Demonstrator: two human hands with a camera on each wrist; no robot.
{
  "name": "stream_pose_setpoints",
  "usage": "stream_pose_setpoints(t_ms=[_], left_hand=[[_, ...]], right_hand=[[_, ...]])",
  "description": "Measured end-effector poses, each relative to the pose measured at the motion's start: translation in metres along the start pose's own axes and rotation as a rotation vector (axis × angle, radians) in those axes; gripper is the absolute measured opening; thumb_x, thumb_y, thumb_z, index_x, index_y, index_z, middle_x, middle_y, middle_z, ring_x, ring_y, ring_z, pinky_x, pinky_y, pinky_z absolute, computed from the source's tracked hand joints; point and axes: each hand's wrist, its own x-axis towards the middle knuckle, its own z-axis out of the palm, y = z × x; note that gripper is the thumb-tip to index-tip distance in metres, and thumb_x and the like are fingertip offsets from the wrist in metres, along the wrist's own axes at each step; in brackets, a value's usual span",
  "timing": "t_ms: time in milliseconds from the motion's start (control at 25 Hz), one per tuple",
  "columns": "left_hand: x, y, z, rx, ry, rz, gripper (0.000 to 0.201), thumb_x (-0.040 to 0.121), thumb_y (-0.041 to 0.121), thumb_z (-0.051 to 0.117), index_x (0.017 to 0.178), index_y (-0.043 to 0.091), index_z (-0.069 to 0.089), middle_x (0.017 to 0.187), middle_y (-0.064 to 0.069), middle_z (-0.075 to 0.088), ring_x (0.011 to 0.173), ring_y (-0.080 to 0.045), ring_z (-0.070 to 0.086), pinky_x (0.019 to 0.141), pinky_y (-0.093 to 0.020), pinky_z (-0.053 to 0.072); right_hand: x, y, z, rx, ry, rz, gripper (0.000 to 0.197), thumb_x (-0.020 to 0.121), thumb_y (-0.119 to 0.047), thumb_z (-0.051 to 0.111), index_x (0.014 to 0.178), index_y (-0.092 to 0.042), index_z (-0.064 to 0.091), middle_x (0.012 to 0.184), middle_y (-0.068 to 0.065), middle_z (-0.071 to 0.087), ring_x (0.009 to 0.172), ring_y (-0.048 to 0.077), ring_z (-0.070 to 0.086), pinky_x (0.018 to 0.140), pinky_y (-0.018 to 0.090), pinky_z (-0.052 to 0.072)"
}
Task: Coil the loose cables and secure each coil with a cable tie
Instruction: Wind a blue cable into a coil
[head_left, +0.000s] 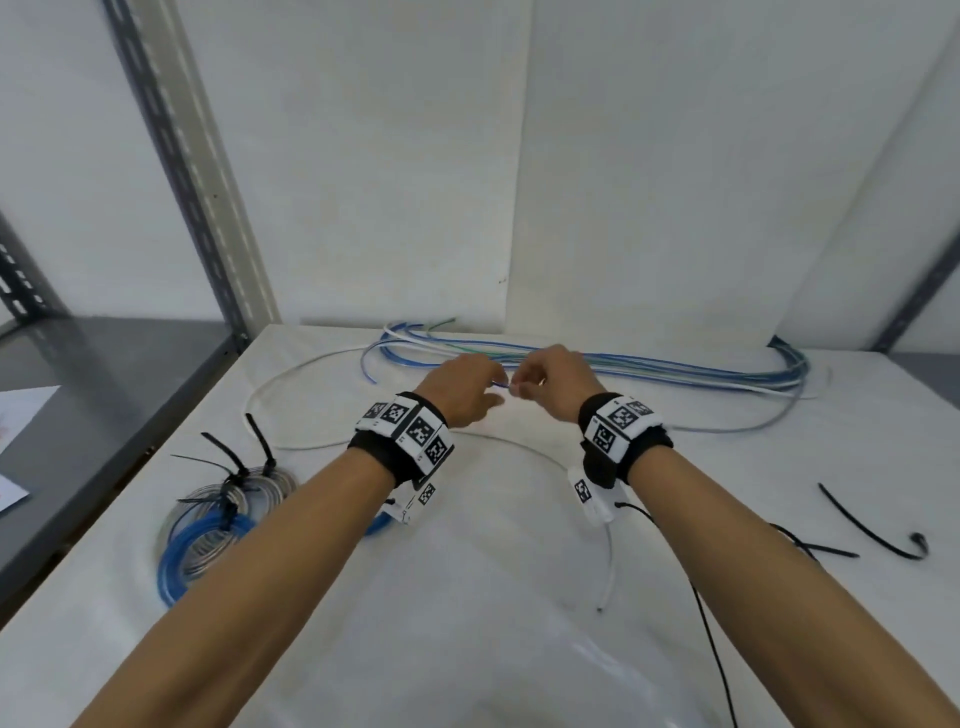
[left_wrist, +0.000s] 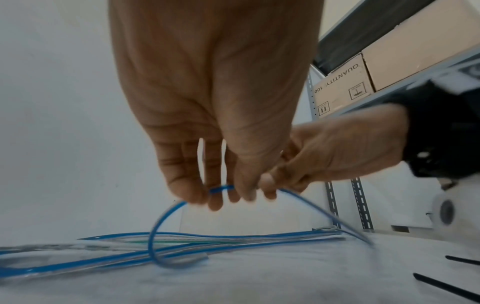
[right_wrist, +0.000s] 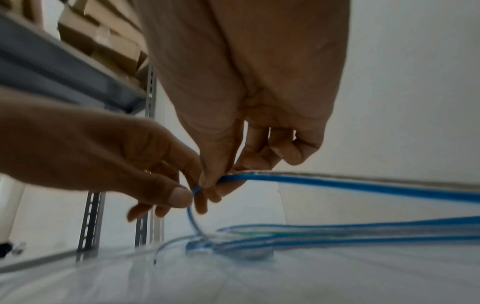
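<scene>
- Blue cable (left_wrist: 166, 214), thin and glossy with a clear sheath, is held up between both hands at 12 o'clock over the table (head_left: 467, 597); from the grip it drops in an arc on each side to the surface.
- Left hand (head_left: 462, 387) has its fingertips curled round the cable, which shows blue between the fingers in the left wrist view.
- Right hand (head_left: 553, 384) pinches the same cable between thumb and forefinger, its other fingers curled in; the two hands touch.
- Loose bundle (head_left: 675, 371) of long blue, white and green strands lies flat along the far edge, running from 11 to 2 o'clock; the number of strands cannot be told.
- One white cable (head_left: 291, 374) sweeps in a wide loop from 10 o'clock towards the wrists.
- Finished coils (head_left: 218, 519) lie at 8 o'clock, blue and grey rings stacked together, bound by black ties whose tails stick up; the exact count of coils is unclear.
- Two spare ties are at 3 o'clock: one (head_left: 867, 525) lies free and curved, the other (head_left: 823, 550) is partly hidden by the right forearm.
- No containers are on the table; cardboard boxes (left_wrist: 345, 88) sit on a shelf (right_wrist: 64, 72) to the side, contents hidden.
</scene>
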Motion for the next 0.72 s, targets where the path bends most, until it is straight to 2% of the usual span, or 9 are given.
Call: stream_pose_setpoints(t_ms=[80, 200, 320, 440, 560, 640, 720], left_hand=[[0.004, 0.009, -0.009, -0.101, 0.204, 0.042, 0.022, 0.098, 0.025, 0.063, 0.112, 0.011, 0.073, 0.107, -0.011, 0.072, 0.103, -0.031, 0.065, 0.087, -0.043, 0.051], [0.003, 0.013, -0.033, -0.267, 0.487, 0.056, 0.019, 0.098, 0.03, 0.065, 0.101, 0.016, 0.076, 0.088, 0.0, 0.074, 0.081, -0.019, 0.064, 0.077, -0.035, 0.05], [0.001, 0.011, -0.058, -0.314, 0.603, 0.035, 0.018, 0.096, 0.04, 0.065, 0.096, 0.025, 0.076, 0.075, 0.013, 0.068, 0.066, -0.007, 0.054, 0.07, -0.029, 0.045], [-0.006, 0.008, -0.075, -0.525, 0.73, 0.019, 0.016, 0.096, 0.036, 0.065, 0.092, 0.021, 0.072, 0.069, 0.008, 0.067, 0.058, -0.002, 0.058, 0.062, -0.026, 0.049], [-0.017, 0.011, -0.084, -0.8, 0.718, 0.008, 0.017, 0.099, 0.027, 0.065, 0.095, 0.011, 0.067, 0.067, -0.005, 0.064, 0.051, -0.012, 0.057, 0.051, -0.032, 0.057], [-0.02, 0.015, -0.085, -0.936, 0.706, 0.014, 0.02, 0.101, 0.027, 0.062, 0.098, 0.007, 0.063, 0.066, -0.008, 0.062, 0.049, -0.016, 0.053, 0.051, -0.034, 0.058], [-0.019, 0.019, -0.082, -1.052, 0.713, 0.007, 0.02, 0.102, 0.027, 0.06, 0.101, 0.007, 0.061, 0.066, -0.008, 0.059, 0.048, -0.016, 0.049, 0.051, -0.034, 0.057]], right_hand=[[-0.009, 0.003, -0.022, 0.038, 0.102, -0.047, 0.007, 0.087, -0.025, 0.077, 0.09, -0.019, 0.075, 0.085, -0.002, 0.07, 0.079, 0.013, 0.06, 0.073, 0.026, 0.044], [-0.021, 0.028, -0.045, -0.004, 0.309, -0.025, 0.011, 0.09, -0.028, 0.074, 0.093, -0.017, 0.076, 0.089, 0.002, 0.075, 0.083, 0.023, 0.066, 0.077, 0.034, 0.051], [-0.033, 0.058, -0.068, -0.06, 0.513, 0.093, 0.014, 0.094, -0.029, 0.068, 0.093, -0.016, 0.074, 0.094, 0.007, 0.074, 0.088, 0.029, 0.067, 0.075, 0.037, 0.051], [-0.036, 0.077, -0.09, -0.161, 0.609, 0.22, 0.021, 0.097, -0.033, 0.064, 0.101, -0.014, 0.073, 0.102, 0.013, 0.071, 0.095, 0.035, 0.065, 0.074, 0.036, 0.047], [-0.036, 0.066, -0.101, 0.006, 0.744, 0.133, 0.024, 0.099, -0.033, 0.061, 0.1, -0.011, 0.072, 0.093, 0.01, 0.071, 0.081, 0.026, 0.064, 0.07, 0.027, 0.039], [-0.035, 0.045, -0.104, 0.188, 0.827, 0.015, 0.026, 0.101, -0.031, 0.059, 0.093, -0.009, 0.07, 0.078, 0.006, 0.07, 0.065, 0.013, 0.059, 0.068, 0.024, 0.039], [-0.033, 0.026, -0.104, 0.295, 0.843, -0.062, 0.026, 0.102, -0.029, 0.055, 0.094, -0.01, 0.069, 0.068, 0.003, 0.068, 0.055, 0.002, 0.054, 0.065, 0.024, 0.042]])
